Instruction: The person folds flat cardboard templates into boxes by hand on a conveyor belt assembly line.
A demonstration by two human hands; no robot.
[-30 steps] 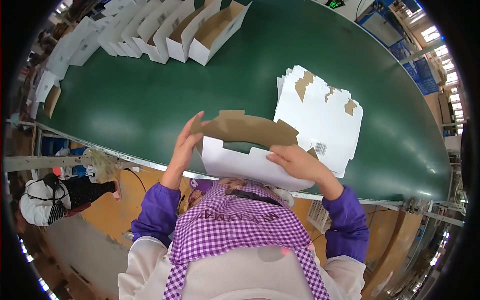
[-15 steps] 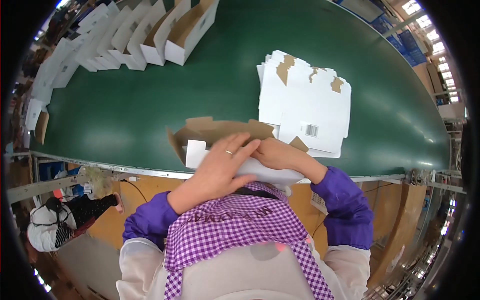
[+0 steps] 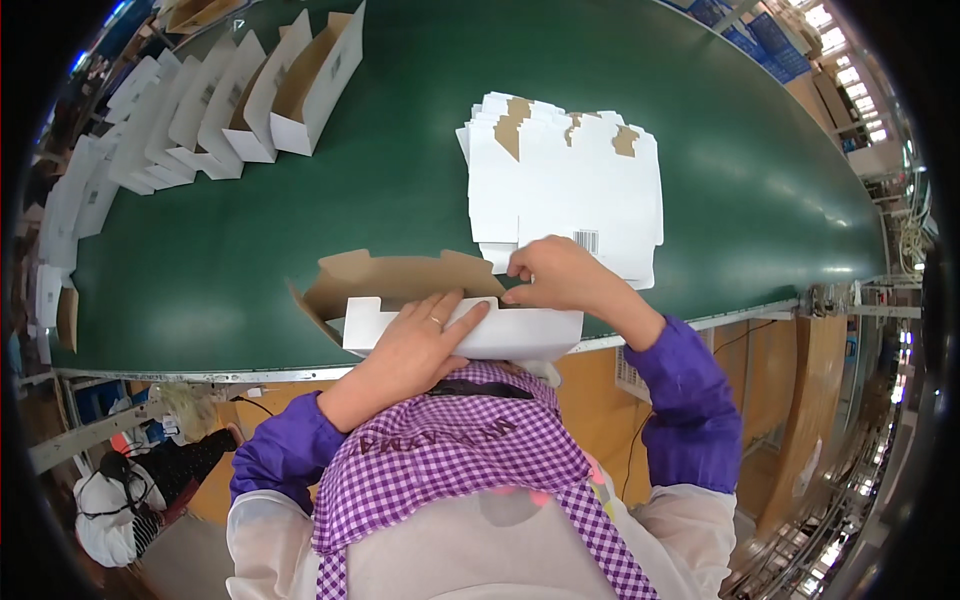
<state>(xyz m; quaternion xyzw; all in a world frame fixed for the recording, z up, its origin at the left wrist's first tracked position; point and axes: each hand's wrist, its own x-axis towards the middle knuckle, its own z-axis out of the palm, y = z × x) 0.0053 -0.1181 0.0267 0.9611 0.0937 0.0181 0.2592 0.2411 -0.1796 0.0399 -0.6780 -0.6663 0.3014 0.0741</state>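
Note:
A partly folded cardboard box [image 3: 530, 335], white outside and brown inside, sits at the table's near edge with its long brown back panel raised. My left hand [image 3: 415, 340], a ring on one finger, lies over the white front wall, fingers across its top edge and thumb lower on the outside. At the box's right end my right hand [image 3: 565, 275] has bent fingers closed about the end flap, which they partly hide. Just beyond that hand lies a stack of flat white carton blanks [image 3: 565, 190] with brown patches along its far edge.
Several folded white boxes [image 3: 290, 135] stand in a slanted row at the far left of the green table [image 3: 400, 150]. Blue crates [image 3: 775, 50] show beyond the far right edge. Another person [image 3: 110, 510] is at the lower left, below the table edge.
My right hand has drawn apart from the left and shifted toward the box's right end. The brown flap sticking out there no longer shows. The whole view has shifted somewhat.

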